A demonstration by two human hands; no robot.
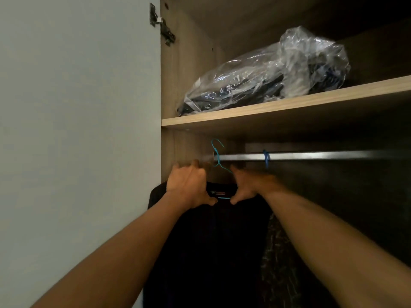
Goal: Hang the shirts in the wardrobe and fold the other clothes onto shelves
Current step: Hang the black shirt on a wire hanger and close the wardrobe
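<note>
A black shirt [213, 241] hangs on a thin blue wire hanger [216, 152] inside the wardrobe. The hanger's hook stands just in front of the left end of the metal rail [311, 155]; whether it rests on the rail is unclear. My left hand [189, 185] grips the shirt's left shoulder by the collar. My right hand [249, 185] grips the right shoulder, thumb under the collar. A second blue hanger hook [266, 157] loops over the rail further right. Beside the black shirt hangs a dark patterned garment [280, 263].
A wooden shelf [289, 107] runs above the rail and carries a crumpled clear plastic bag [266, 72] with dark clothes inside. The pale open wardrobe door [77, 130] fills the left side, with its hinge [162, 25] at the top.
</note>
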